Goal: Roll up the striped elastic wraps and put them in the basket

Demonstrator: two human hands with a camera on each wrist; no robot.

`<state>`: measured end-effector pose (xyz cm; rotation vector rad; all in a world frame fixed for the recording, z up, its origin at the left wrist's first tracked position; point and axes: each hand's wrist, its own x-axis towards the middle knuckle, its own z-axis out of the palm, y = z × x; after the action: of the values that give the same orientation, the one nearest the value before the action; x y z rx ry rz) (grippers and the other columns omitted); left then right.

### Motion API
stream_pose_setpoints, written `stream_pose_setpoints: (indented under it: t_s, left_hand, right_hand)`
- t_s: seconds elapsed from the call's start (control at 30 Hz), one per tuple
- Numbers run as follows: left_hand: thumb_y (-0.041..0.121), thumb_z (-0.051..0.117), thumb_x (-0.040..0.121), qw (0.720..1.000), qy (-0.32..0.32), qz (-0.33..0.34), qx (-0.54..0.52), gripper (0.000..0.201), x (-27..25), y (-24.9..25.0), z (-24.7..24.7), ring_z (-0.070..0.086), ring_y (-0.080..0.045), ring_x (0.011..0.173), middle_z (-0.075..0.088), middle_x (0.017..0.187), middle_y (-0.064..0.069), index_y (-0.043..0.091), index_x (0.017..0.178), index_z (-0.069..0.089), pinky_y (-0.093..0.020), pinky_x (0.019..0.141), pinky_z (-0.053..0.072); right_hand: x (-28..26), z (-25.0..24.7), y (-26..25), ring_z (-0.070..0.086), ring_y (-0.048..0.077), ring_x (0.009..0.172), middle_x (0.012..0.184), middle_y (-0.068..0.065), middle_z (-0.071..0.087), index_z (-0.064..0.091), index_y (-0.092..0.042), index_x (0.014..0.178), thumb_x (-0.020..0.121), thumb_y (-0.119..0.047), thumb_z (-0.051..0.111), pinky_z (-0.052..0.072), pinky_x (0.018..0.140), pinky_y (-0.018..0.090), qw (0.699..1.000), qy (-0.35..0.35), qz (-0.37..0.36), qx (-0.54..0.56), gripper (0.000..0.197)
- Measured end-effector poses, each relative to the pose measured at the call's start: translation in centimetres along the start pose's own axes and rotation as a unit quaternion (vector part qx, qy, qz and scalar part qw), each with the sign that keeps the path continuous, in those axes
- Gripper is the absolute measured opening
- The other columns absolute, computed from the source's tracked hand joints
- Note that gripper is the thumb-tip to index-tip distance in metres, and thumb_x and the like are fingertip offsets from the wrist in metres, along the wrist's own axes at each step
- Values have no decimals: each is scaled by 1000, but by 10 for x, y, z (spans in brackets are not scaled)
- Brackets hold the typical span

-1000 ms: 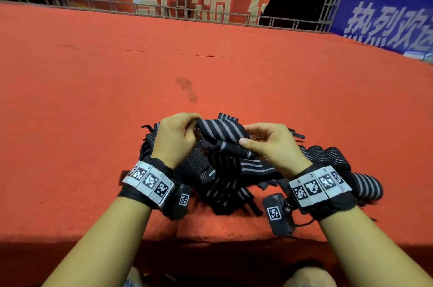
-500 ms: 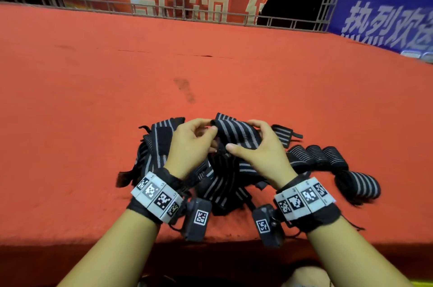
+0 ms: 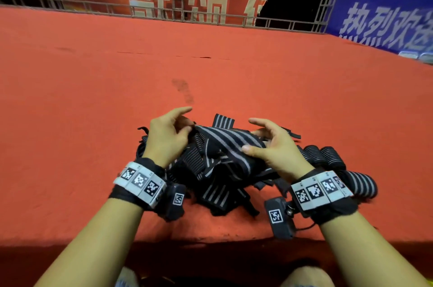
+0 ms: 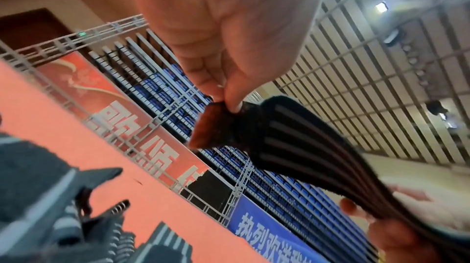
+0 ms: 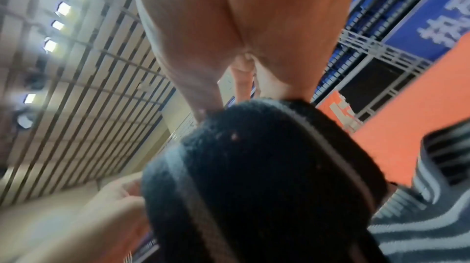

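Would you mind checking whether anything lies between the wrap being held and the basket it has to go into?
That cannot be judged: no basket shows in any view. The left hand pinches one end of the striped wrap and the right hand holds its other part, above the loose pile; rolled wraps lie to the right.

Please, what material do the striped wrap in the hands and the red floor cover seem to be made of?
The wrap looks like woven elastic fabric, matte black with grey stripes; it bends softly between the left hand and the right hand, and its end looks fuzzy in the left wrist view, perhaps a hook-and-loop patch. The floor cover looks like thin matte felt carpet, with a dull smudge.
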<state>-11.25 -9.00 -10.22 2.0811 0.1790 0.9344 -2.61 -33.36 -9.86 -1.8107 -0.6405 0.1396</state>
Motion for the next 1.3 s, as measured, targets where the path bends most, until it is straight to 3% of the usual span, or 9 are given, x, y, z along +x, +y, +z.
stream_pose_setpoints:
  t_s: [0.13, 0.37, 0.53, 0.73, 0.87, 0.97, 1.07, 1.17, 1.3]
  left_hand:
    - [-16, 65, 78, 987, 14, 158, 38, 35, 0, 6, -9, 68, -13, 87, 73, 93, -2, 8, 100, 78, -27, 82, 57]
    - [3, 58, 76, 974, -10, 222, -36, 23, -5, 43, 3, 69, -12, 84, 74, 89, -1, 7, 88, 77, -26, 76, 54]
    - [6, 67, 76, 980, 21, 181, -74, 18, -10, 49, 2, 64, -12, 84, 74, 86, 9, 15, 86, 79, -24, 71, 49]
    - [-11, 60, 85, 980, -3, 5, -196, 32, -22, 44, -1, 72, -10, 93, 77, 94, 5, 14, 97, 77, -28, 86, 55]
    - [26, 68, 84, 998, 34, 39, -27, 20, -35, 44, -2, 56, -6, 105, 70, 102, 18, 28, 101, 77, -20, 93, 43]
    - [46, 70, 81, 999, -15, 34, 6, 46, -44, 49, 1, 51, -5, 120, 62, 124, 16, 25, 123, 71, -20, 104, 39]
    - [31, 78, 83, 996, -58, -2, -61, 56, -47, 54, 2, 49, 13, 121, 55, 128, 26, 25, 136, 61, -13, 108, 37]
    - [13, 71, 89, 992, -10, -8, -129, 31, -44, 52, 1, 66, 5, 102, 74, 106, 18, 25, 118, 73, -27, 96, 53]
    - [4, 64, 94, 977, 16, -39, -207, 24, -40, 46, -5, 72, -8, 98, 77, 102, 7, 17, 110, 77, -34, 89, 58]
  right_hand:
    - [-4, 5, -2, 62, 8, 110, 118, -10, 62, 58, -38, 126, 70, -23, 90, 49, 101, 32, 991, 11, -40, -123, 66]
    - [-6, 39, -26, 57, 1, 116, 122, -15, 62, 60, -39, 120, 70, -44, 85, 45, 99, 23, 989, -9, -101, -104, 57]
    - [-6, 47, -36, 70, 10, 100, 107, 0, 74, 66, -16, 116, 82, -19, 82, 55, 90, 27, 993, 15, -68, 92, 38]
    - [-4, 49, -29, 70, 11, 91, 95, -1, 73, 66, -22, 101, 80, 0, 79, 55, 85, 29, 989, 82, -82, 94, 33]
    - [-4, 51, -37, 70, 7, 83, 87, -1, 73, 64, -23, 93, 75, 2, 83, 52, 76, 17, 984, 115, -111, 81, 36]
    - [-4, 55, -47, 71, 9, 82, 88, 3, 73, 63, -21, 91, 74, 1, 84, 53, 74, 19, 979, 128, -113, 112, 35]
    - [-4, 60, -55, 73, 15, 88, 93, 10, 76, 63, -15, 97, 77, 3, 81, 57, 78, 27, 979, 95, -96, 152, 32]
    - [-7, 64, -62, 73, 24, 99, 102, 12, 76, 61, -11, 111, 90, 5, 68, 59, 88, 39, 976, -11, -71, 206, 28]
    - [1, 61, -58, 65, 9, 88, 97, 3, 69, 63, -19, 115, 87, -6, 74, 55, 80, 25, 991, 48, -99, 76, 32]
